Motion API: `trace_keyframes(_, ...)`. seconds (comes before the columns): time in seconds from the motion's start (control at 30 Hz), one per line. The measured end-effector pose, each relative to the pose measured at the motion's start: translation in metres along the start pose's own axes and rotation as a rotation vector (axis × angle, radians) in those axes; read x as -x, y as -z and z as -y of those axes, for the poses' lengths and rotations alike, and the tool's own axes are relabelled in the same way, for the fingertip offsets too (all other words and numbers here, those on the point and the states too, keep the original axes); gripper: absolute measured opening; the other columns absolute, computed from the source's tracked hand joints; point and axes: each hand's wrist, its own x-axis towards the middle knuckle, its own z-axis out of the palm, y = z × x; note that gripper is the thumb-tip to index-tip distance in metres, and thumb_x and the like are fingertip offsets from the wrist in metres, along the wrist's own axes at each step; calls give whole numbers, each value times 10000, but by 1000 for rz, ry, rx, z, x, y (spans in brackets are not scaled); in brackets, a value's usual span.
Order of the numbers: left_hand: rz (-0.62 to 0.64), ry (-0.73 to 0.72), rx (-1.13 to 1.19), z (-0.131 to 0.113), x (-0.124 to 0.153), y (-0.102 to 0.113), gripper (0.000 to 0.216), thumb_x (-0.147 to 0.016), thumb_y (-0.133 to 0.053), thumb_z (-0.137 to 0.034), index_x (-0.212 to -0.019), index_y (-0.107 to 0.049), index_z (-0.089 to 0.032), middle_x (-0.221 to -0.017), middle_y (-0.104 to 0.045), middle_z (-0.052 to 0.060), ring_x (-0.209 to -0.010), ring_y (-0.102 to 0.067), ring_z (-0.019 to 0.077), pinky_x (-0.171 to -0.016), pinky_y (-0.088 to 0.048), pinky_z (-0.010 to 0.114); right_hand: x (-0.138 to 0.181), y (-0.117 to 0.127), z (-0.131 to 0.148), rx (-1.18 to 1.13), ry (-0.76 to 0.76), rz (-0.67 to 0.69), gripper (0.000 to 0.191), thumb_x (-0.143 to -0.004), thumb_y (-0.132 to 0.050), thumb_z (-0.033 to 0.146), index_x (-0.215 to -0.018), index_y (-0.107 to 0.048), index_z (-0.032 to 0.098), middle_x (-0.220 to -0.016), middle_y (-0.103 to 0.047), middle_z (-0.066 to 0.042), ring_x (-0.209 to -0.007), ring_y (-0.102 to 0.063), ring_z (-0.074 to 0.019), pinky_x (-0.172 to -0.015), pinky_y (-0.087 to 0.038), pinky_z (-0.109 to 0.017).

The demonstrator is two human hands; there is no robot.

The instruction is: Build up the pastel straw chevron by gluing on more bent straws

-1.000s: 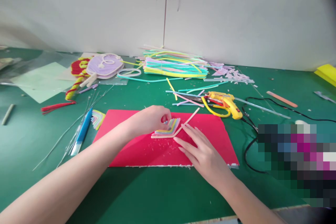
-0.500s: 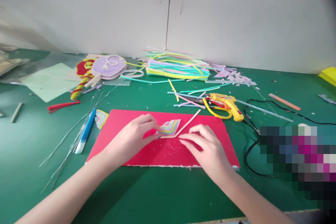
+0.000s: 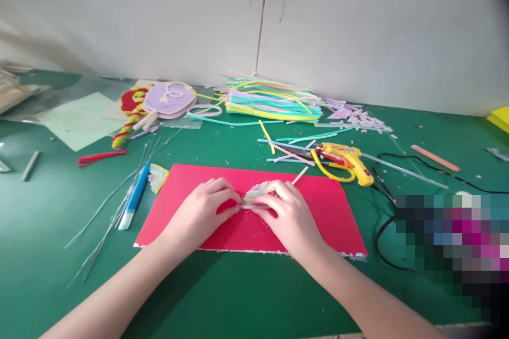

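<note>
Over a red board (image 3: 191, 183), my left hand (image 3: 207, 209) pinches the left end of a pale pink pipe cleaner (image 3: 301, 175). The strip runs along the near edge of a small striped pastel piece (image 3: 254, 190) made of nested bent pipe cleaners. My right hand (image 3: 287, 212) has its fingers closed on the strip near its bend and covers the right part of the striped piece. The strip's free end sticks out beyond my right hand, slanting up to the right. A similar striped piece (image 3: 158, 177) lies at the board's left edge.
Behind the board are scissors with a yellow handle (image 3: 334, 172), a yellow glue gun (image 3: 350, 159) and a pipe cleaner bundle (image 3: 274, 106). Left are a blue pen-like tool (image 3: 137, 190), thin wires (image 3: 103, 206) and a purple fan-shaped piece (image 3: 169, 100). A black cord (image 3: 377, 233) curls at right.
My right hand has moved left and closed on the pale pink pipe cleaner, now covering part of the striped piece. My left hand keeps its pinch. The view has shifted slightly.
</note>
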Motion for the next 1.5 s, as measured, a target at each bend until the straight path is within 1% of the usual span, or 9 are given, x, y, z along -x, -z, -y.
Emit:
trace_keyframes(0.43, 8, 21, 32, 1, -1, -1, 111, -872, -535, -237, -865, -644, -222, -925, -599, 16, -871, -565, 181, -800, -451, 316, 0, 0, 1, -45, -6, -20, 78, -827, -640, 255, -867, -699, 222, -838, -596, -46, -838, -557, -191, -765, -482, -351)
trace_keyframes(0.6, -21, 20, 20, 0, 1, 1, 91, -864, -556, -271, -879, -634, -226, -933, -590, 19, -861, -571, 182, -782, -457, 315, 0, 11, -4, -33, -24, -36, 95, -806, -662, 254, -888, -691, 217, -854, -593, -49, -825, -564, -189, -743, -490, -344)
trace_keyframes(0.73, -32, 11, 10, -5, 1, 3, 101, -862, -565, -285, -916, -628, -227, -959, -583, 29, -872, -568, 187, -772, -463, 322, 0, 31, -20, -29, -39, -22, 68, -822, -638, 233, -864, -689, 219, -824, -581, -39, -812, -567, -187, -750, -495, -347)
trace_keyframes(0.9, -34, -21, -18, -20, -8, -5, 167, -871, -557, -262, -1023, -619, -227, -1020, -588, 47, -925, -569, 202, -804, -466, 349, 1, 50, -56, -15, -32, 57, 134, -868, -566, 196, -919, -687, 220, -890, -599, -47, -871, -588, -188, -811, -505, -348)
trace_keyframes(1.03, -45, 8, -52, -39, -21, -13, 139, -872, -558, -271, -973, -633, -214, -1012, -598, 50, -905, -581, 206, -805, -466, 369, 1, 55, -75, -28, -5, 95, 172, -880, -544, 197, -981, -677, 234, -1010, -606, -57, -960, -598, -195, -878, -501, -360)
trace_keyframes(1.13, -60, 25, -140, -50, -25, -20, 133, -847, -594, -285, -952, -621, -207, -1010, -604, 51, -900, -584, 222, -789, -461, 382, -3, 53, -81, -68, 3, 139, 208, -875, -552, 210, -1050, -658, 250, -1102, -595, -59, -1032, -590, -201, -910, -496, -363)
trace_keyframes(1.2, -81, 26, -200, -55, -26, -26, 150, -839, -602, -293, -955, -606, -196, -1002, -606, 57, -907, -580, 233, -778, -459, 382, -7, 51, -84, -93, 16, 167, 195, -874, -556, 217, -1031, -665, 255, -1119, -595, -54, -1057, -582, -201, -911, -495, -361)
trace_keyframes(1.37, -98, 58, -236, -57, -27, -35, 161, -830, -593, -289, -953, -580, -184, -966, -607, 67, -906, -573, 250, -775, -455, 396, -16, 47, -92, -157, 80, 211, 134, -880, -559, 244, -846, -688, 233, -957, -635, -30, -928, -597, -172, -855, -491, -343)
trace_keyframes(1.5, -90, 54, -145, -50, -27, -31, 113, -813, -578, -223, -922, -577, -196, -948, -619, 47, -922, -574, 229, -853, -437, 407, -16, 48, -85, -146, 143, 222, 142, -882, -560, 245, -811, -681, 224, -846, -640, -18, -858, -574, -163, -797, -476, -318)
